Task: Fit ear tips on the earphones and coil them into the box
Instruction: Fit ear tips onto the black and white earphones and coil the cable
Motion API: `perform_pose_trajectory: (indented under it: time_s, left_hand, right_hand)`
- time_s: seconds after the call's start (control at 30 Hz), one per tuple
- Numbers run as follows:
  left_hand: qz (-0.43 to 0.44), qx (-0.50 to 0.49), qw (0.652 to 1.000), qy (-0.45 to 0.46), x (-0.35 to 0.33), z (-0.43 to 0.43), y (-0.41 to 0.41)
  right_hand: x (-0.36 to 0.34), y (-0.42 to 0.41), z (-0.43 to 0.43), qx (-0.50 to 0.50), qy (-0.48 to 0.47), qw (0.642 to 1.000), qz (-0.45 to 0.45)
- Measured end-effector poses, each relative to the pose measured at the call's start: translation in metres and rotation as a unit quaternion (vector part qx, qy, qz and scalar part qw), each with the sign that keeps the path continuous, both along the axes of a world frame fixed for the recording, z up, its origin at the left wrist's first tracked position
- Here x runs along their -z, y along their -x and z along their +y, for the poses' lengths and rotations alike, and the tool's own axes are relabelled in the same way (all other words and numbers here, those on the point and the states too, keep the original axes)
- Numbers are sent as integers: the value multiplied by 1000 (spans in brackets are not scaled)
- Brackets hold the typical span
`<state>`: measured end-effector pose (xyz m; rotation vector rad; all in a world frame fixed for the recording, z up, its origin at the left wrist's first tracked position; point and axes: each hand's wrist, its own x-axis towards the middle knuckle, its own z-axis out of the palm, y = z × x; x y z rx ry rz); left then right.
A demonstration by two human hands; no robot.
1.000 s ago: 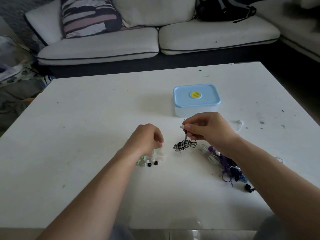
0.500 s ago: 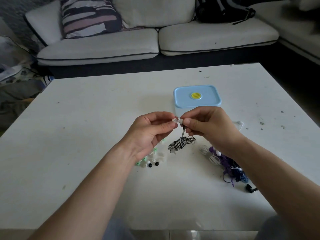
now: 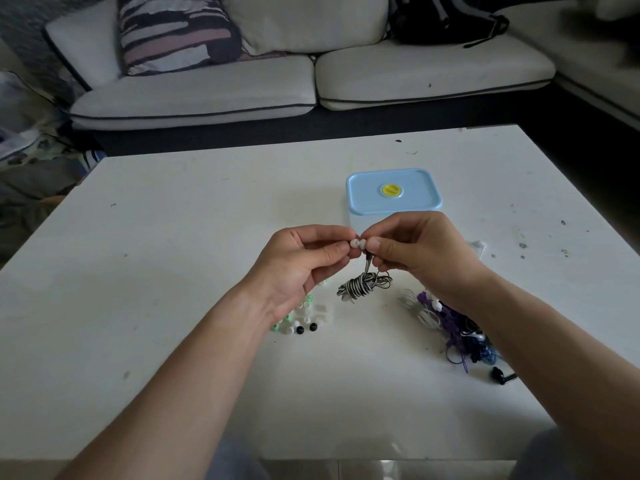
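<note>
As the left hand (image 3: 304, 261) pinches an ear tip (image 3: 354, 243) onto the earbud (image 3: 363, 242) gripped by the right hand (image 3: 419, 251) mid-frame, a skewed push could flick it off.

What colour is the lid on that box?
Light blue lid with a yellow centre button, head view.

Dim, soft daylight; the white bench (image 3: 173, 237) is the brightest area. Upper corners fall dark and blurred. Wide-angle distortion bends frame edges. Shadows faint.
</note>
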<state>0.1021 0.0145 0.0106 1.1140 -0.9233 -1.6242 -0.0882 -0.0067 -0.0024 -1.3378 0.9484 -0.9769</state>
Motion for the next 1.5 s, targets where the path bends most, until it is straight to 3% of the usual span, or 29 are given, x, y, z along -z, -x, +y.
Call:
perform_pose_trajectory:
  time_s: [0.53, 0.9, 1.13, 1.4, 1.5]
  left_hand:
    - [-48, 37, 998, -10, 3, -2, -2]
    - [-88, 45, 995, -35, 7, -3, 0]
    - [-59, 49, 996, -36, 7, -3, -3]
    - [-111, 49, 992, -23, 12, -4, -1]
    - [-97, 49, 994, -28, 11, -5, -2]
  right_hand:
    - [-3, 4, 0, -58, 6, 998, 33]
    - [-2, 7, -3, -50, 67, 983, 162]
    - [-3, 9, -2, -70, 26, 995, 73]
    - [-1, 6, -2, -40, 87, 975, 198]
    - [-1, 7, -1, -52, 56, 987, 144]
